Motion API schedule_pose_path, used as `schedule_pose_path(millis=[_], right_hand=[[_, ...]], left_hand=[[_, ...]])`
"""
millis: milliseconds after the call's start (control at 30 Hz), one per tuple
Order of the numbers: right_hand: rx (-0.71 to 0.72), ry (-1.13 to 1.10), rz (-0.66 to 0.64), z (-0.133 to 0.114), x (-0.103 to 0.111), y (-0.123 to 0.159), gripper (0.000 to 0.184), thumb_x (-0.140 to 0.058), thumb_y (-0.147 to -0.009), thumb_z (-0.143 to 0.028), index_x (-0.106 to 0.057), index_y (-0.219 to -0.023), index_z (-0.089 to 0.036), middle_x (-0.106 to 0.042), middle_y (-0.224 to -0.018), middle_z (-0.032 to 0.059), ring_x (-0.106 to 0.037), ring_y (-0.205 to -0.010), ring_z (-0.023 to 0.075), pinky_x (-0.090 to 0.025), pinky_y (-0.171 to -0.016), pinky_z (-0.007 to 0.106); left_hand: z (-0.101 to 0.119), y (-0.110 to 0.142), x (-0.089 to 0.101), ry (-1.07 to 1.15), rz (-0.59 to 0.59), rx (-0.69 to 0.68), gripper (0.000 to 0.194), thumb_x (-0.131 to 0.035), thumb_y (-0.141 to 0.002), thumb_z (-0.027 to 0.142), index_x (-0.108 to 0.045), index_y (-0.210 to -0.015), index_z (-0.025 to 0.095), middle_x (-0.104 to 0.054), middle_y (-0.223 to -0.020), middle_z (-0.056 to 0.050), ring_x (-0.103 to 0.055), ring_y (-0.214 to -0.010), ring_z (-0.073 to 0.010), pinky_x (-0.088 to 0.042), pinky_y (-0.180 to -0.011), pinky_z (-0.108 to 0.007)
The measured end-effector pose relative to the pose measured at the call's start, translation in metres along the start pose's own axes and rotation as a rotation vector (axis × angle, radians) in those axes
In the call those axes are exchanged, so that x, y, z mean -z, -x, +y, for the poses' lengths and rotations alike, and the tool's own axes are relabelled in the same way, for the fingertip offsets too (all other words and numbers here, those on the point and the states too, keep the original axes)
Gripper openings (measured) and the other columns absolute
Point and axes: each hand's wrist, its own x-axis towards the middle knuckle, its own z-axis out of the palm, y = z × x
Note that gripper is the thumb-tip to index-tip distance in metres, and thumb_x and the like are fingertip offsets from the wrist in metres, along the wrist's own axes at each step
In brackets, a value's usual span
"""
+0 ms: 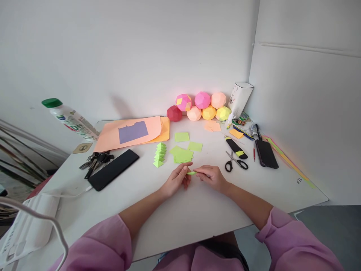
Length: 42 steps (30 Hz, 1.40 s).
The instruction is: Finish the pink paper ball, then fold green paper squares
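Between my two hands is a small folded piece of light green paper (pixel 192 173), seen nearly edge-on. My left hand (pixel 177 178) pinches its left end, with the other fingers curled below. The fingertips of my right hand (pixel 213 177) close on its right end. Just beyond my hands lies a loose pile of green paper pieces (pixel 182 154), with a green rectangle (pixel 195 146) and a green paper stack (pixel 182 136) behind it. To the left stands a row of folded green paper units (pixel 160 155), pointed and nested one after another.
Several faceted paper balls (pixel 202 100) rest against the wall. Scissors (pixel 236 162), a box cutter (pixel 236 147) and a phone (pixel 266 154) lie right. Orange sheets (pixel 135 131), a black slab-like device (pixel 113 169), keys (pixel 97 161) and a tilted bottle (pixel 72 120) are left.
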Motion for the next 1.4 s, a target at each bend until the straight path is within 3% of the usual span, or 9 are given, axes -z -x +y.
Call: schedule_pose_path(millis=[267,500,600,733,833,900,1033,1167,1400], right_hand=[[-0.45,-0.329,0.022,-0.006,0.001,0.001,0.019,-0.061,-0.082,-0.035,-0.061,-0.09,-0.017,-0.064,-0.07,0.0004,-0.054,-0.05,0.009,-0.047,-0.048,0.023],[-0.589,-0.433,-0.026,-0.007,0.004,-0.005,0.025,-0.062,-0.081,-0.04,-0.058,-0.081,-0.016,-0.062,-0.069,0.0002,-0.054,-0.048,0.0081,-0.046,-0.046,0.022],[-0.603,-0.458,-0.006,-0.004,0.005,-0.007,0.026,-0.064,-0.079,-0.041,-0.059,-0.08,-0.016,-0.061,-0.069,-0.0004,-0.053,-0.049,0.0079,-0.046,-0.046,0.022],[-0.621,-0.513,0.115,0.005,0.009,-0.008,0.028,-0.067,-0.075,-0.043,-0.06,-0.079,-0.016,-0.059,-0.064,-0.0016,-0.052,-0.049,0.0095,-0.046,-0.045,0.023],[-0.652,-0.484,0.138,0.008,0.011,-0.014,0.03,-0.067,-0.074,-0.045,-0.061,-0.078,-0.016,-0.056,-0.058,-0.0023,-0.051,-0.048,0.0103,-0.045,-0.045,0.024],[-0.635,-0.401,0.112,0.002,0.009,-0.026,0.028,-0.066,-0.074,-0.043,-0.062,-0.078,-0.016,-0.056,-0.059,-0.0023,-0.05,-0.047,0.0094,-0.045,-0.046,0.024],[-0.513,-0.202,-0.006,-0.02,-0.017,-0.063,0.017,-0.065,-0.075,-0.032,-0.066,-0.076,-0.016,-0.061,-0.068,0.0001,-0.051,-0.052,0.0089,-0.045,-0.051,0.022],[-0.512,-0.128,-0.23,-0.021,-0.063,-0.096,0.011,-0.064,-0.076,-0.026,-0.069,-0.075,-0.016,-0.062,-0.064,-0.0001,-0.051,-0.047,0.0086,-0.042,-0.048,0.021],[-0.462,0.062,-0.221,0.004,-0.102,-0.105,0.008,-0.064,-0.078,-0.019,-0.071,-0.073,-0.018,-0.067,-0.065,0.0008,-0.059,-0.056,0.0133,-0.043,-0.055,0.024]], left_hand=[[-0.004,-0.004,0.0,0.027,0.054,-0.054,0.035,-0.063,-0.078,0.049,-0.057,-0.087,0.016,-0.058,-0.069,0.001,-0.055,-0.053,-0.0105,-0.044,-0.042,-0.022],[-0.004,-0.006,0.0,0.012,0.113,-0.044,0.035,-0.063,-0.077,0.049,-0.061,-0.079,0.014,-0.062,-0.07,-0.002,-0.055,-0.051,-0.0105,-0.045,-0.044,-0.023],[-0.005,-0.005,-0.002,-0.06,0.151,-0.059,0.038,-0.055,-0.082,0.051,-0.061,-0.09,0.014,-0.061,-0.074,-0.002,-0.056,-0.051,-0.0107,-0.049,-0.049,-0.026],[-0.01,-0.002,-0.006,-0.462,0.128,-0.285,0.036,-0.04,-0.091,0.04,-0.055,-0.112,0.015,-0.064,-0.096,-0.011,-0.064,-0.075,-0.0179,-0.055,-0.068,-0.035],[-0.015,0.003,-0.01,-0.94,-0.158,-0.627,0.029,-0.043,-0.089,0.027,-0.059,-0.111,0.016,-0.061,-0.117,-0.016,-0.053,-0.114,-0.0272,-0.044,-0.096,-0.045],[-0.017,0.006,-0.011,-1.177,-0.287,-0.693,0.034,-0.047,-0.087,0.029,-0.058,-0.116,0.015,-0.054,-0.13,-0.016,-0.043,-0.126,-0.0317,-0.036,-0.103,-0.049],[-0.017,0.01,-0.013,-1.35,-0.357,-0.626,0.055,-0.045,-0.088,0.044,-0.045,-0.134,0.014,-0.045,-0.141,-0.016,-0.035,-0.132,-0.0327,-0.024,-0.111,-0.051],[-0.011,0.011,-0.013,-1.345,-0.398,-0.524,0.059,-0.044,-0.088,0.046,-0.039,-0.138,0.015,-0.045,-0.141,-0.015,-0.038,-0.131,-0.0321,-0.026,-0.109,-0.05],[-0.006,0.011,-0.01,-1.305,-0.457,-0.437,0.052,-0.046,-0.088,0.046,-0.049,-0.132,0.018,-0.054,-0.134,-0.012,-0.048,-0.123,-0.0303,-0.032,-0.105,-0.046]])
